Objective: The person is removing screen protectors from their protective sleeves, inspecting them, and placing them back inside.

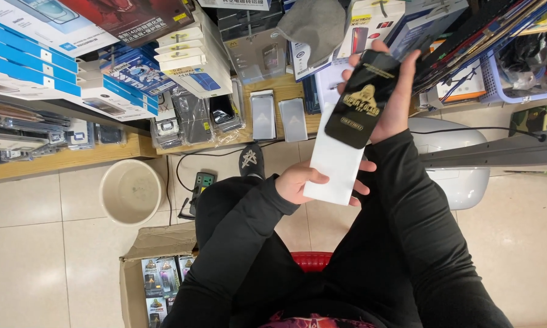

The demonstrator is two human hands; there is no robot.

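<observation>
Presently the left hand [297, 182] pinches the lower end of a white sleeve [337, 161], thin, light, easily creased. Above the sleeve, the right hand [395, 91] clasps a glossy black packet [361, 100] by its edges; slippery, probably fragile.

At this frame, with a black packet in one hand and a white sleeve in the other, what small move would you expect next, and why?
Probably draw the black packet further up and clear of the white sleeve. The right hand grips the packet near its top, and its lower end overlaps the sleeve's upper end, while the left hand grips the sleeve's bottom. Whether it is going in or coming out cannot be told from one frame.
</observation>
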